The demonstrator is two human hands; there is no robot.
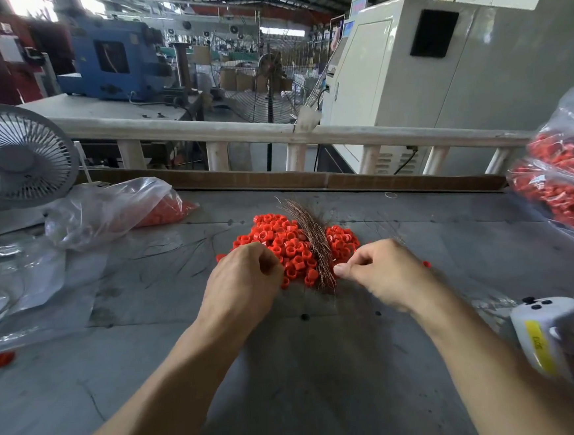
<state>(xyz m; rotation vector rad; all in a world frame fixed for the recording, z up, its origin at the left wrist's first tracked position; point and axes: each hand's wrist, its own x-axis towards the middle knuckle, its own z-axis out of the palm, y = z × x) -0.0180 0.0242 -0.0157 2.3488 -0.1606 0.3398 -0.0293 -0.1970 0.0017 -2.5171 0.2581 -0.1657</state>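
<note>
Your work sits at the centre of the frame: a heap of small red plastic ring caps (281, 248) on the grey, scuffed table (325, 368), with a bundle of thin copper-coloured wire strands (315, 242) lying across it from upper left to lower right.

Your left hand (246, 279) rests on the heap's lower left edge, fingers curled under; you cannot tell from here whether they hold a cap. Your right hand (382, 271) has thumb and forefinger pressed together, pinching at the bundle's lower right edge; which strand they hold is too fine to see.

The caps look light, hard and smooth; expect them to roll and scatter at a nudge, so take one by its outer wall between two fingertips rather than by scooping. The strands look springy and very thin; they will likely bend, kink and tangle, so draw one out by its near end, along its own length, not sideways.

A clear plastic bag with red caps (113, 210) lies at left centre beside a white fan (16, 156); a fuller bag of red caps (564, 181) stands at the right edge; a white handheld controller (542, 331) lies lower right.
</note>
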